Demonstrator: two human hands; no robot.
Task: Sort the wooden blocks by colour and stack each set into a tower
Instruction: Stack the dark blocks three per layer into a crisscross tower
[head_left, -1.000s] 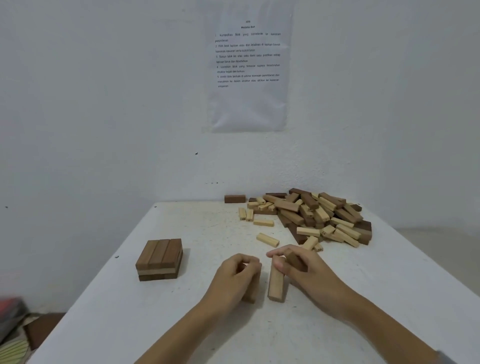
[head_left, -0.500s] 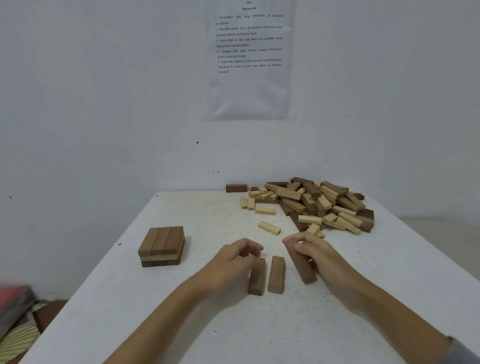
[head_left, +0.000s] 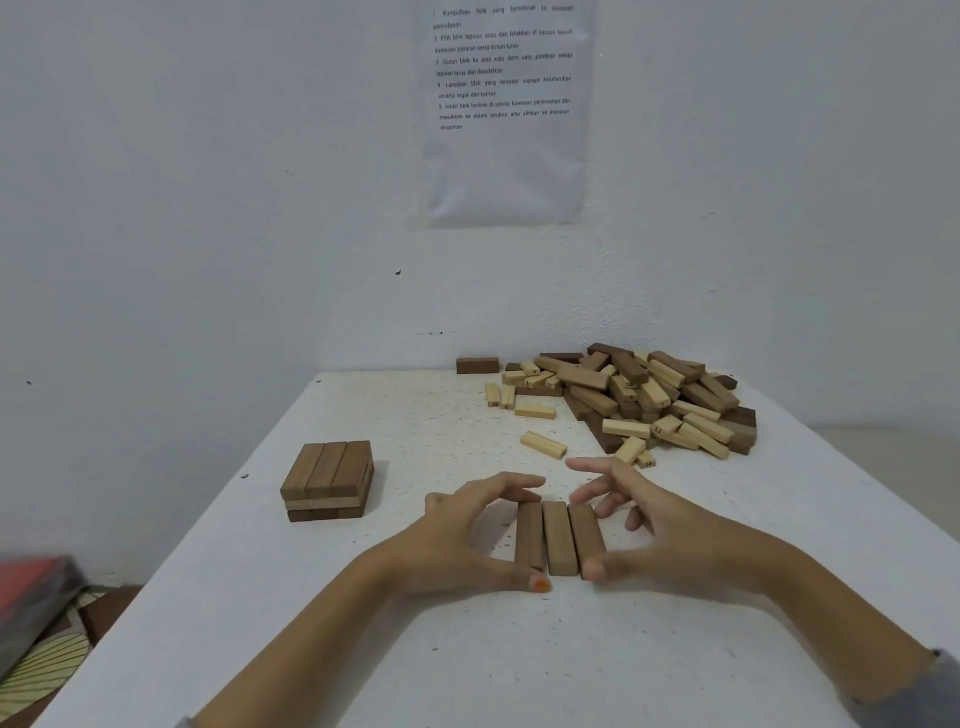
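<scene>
Near the front middle of the white table (head_left: 363, 649), three brown rectangular wooden blocks (head_left: 558, 538) lie flat, side by side and touching, their long sides running away from us. Our left hand (head_left: 467, 535) arches beside this row: its fingers curve over the far end of the left block and its thumb lies at the near end, though we cannot tell whether the fingertips press the wood. Our right hand (head_left: 660, 525) flanks the other side with its fingers spread wide and loosely bent, holding nothing, the thumb against the near end of the right block. Well to the left stands a low square stack of wooden blocks (head_left: 327, 480), with three brown ones on top, a paler layer under them and a dark layer at the bottom. At the far right corner we see a jumbled pile of pale and brown blocks (head_left: 649, 400), with a single pale wooden block (head_left: 543, 445) lying between that pile and our hands. On the wall behind hangs a printed paper sheet (head_left: 504, 114).
</scene>
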